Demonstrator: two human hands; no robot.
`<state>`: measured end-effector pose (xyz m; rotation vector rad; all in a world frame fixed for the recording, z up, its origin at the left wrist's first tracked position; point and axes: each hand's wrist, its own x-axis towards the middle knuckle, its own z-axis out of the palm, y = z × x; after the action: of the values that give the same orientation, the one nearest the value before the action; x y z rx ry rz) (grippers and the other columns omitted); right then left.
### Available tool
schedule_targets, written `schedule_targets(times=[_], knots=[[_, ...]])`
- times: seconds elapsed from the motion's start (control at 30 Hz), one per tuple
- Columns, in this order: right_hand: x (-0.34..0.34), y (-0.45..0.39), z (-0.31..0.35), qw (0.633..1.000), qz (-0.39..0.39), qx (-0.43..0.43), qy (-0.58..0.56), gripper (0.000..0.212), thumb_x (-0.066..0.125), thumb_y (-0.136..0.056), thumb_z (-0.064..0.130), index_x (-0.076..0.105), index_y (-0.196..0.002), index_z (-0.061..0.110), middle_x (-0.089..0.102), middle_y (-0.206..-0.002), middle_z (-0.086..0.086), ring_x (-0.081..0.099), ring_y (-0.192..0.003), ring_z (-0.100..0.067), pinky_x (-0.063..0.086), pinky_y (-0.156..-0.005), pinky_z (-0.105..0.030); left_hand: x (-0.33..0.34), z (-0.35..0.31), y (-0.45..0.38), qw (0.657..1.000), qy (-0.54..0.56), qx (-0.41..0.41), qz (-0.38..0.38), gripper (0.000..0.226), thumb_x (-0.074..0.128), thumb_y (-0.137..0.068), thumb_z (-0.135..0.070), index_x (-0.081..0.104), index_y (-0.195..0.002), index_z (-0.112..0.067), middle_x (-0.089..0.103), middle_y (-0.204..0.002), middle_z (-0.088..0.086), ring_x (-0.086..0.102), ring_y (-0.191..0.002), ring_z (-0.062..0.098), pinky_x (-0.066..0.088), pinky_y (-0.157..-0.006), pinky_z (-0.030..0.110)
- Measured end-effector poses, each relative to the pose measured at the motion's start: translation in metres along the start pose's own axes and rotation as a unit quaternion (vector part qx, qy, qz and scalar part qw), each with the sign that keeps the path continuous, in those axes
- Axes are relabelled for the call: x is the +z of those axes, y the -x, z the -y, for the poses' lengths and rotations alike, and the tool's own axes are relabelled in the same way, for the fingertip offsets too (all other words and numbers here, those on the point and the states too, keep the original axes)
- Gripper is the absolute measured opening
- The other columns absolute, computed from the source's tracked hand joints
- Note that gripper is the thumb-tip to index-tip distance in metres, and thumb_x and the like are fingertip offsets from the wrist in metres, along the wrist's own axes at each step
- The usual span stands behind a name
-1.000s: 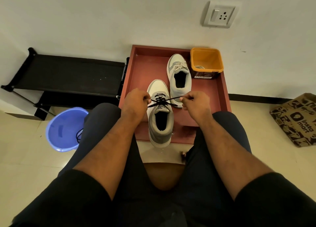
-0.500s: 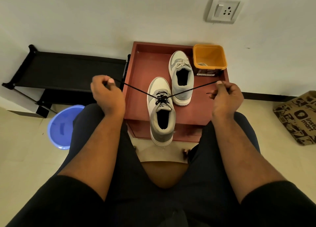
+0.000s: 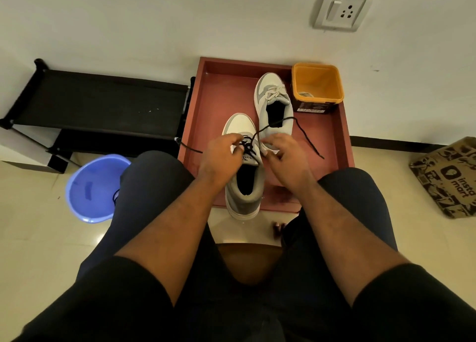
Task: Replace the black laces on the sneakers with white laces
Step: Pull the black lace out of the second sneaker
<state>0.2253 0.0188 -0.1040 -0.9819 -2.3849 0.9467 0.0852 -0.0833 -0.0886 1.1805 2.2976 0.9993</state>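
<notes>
Here, the person sits with both hands over the near sneaker (image 3: 242, 176), which stands on the red tray (image 3: 213, 104) with its heel over the tray's near edge. The left hand (image 3: 221, 153) has its fingers curled at the black lace (image 3: 248, 148) by the shoe's upper eyelets, seemingly pinching it. The right hand (image 3: 282, 152) hovers just right of the tongue with fingers bent; whether it has hold of the lace cannot be told. 1 loose end of the lace trails left past the tray's left wall, and the other arcs across the far sneaker's opening and drops onto the tray floor to the right. The far sneaker (image 3: 274, 97) lies farther back, already carrying a white lace (image 3: 275, 93). An orange tub (image 3: 318, 89) stands in the tray's far right corner, just beside that shoe. A blue basin (image 3: 95, 187) sits on the floor at the left, near a black rack (image 3: 98, 102). A printed paper bag (image 3: 448, 174) lies on the floor at the right.
</notes>
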Motion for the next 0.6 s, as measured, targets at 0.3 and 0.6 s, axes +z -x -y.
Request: schedule_targets(times=[0.3,0.6], knots=[[0.026,-0.008,0.0,0.983,0.051,0.133,-0.114,0.019,0.069,-0.086,0.022,0.072,-0.104,0.016,0.068,-0.104,0.0,0.063,-0.098,-0.013,0.051,-0.087,-0.027,0.005,0.005,-0.006,0.998,0.018,-0.031,0.052,0.026,0.073,-0.085,-0.02,0.072,-0.11,-0.011,0.069,-0.108,0.003,0.061,-0.099,0.013,0.042,-0.079,0.019],[0.03,-0.014,0.009,0.939,0.049,0.227,-0.253,0.015,0.06,-0.09,0.007,0.058,-0.08,0.019,0.058,-0.076,0.002,0.05,-0.065,-0.006,0.042,-0.059,-0.015,0.012,0.008,-0.009,0.997,-0.052,-0.039,0.034,0.012,0.057,-0.096,-0.026,0.062,-0.098,-0.015,0.053,-0.103,0.0,0.051,-0.087,0.013,0.038,-0.071,0.025]])
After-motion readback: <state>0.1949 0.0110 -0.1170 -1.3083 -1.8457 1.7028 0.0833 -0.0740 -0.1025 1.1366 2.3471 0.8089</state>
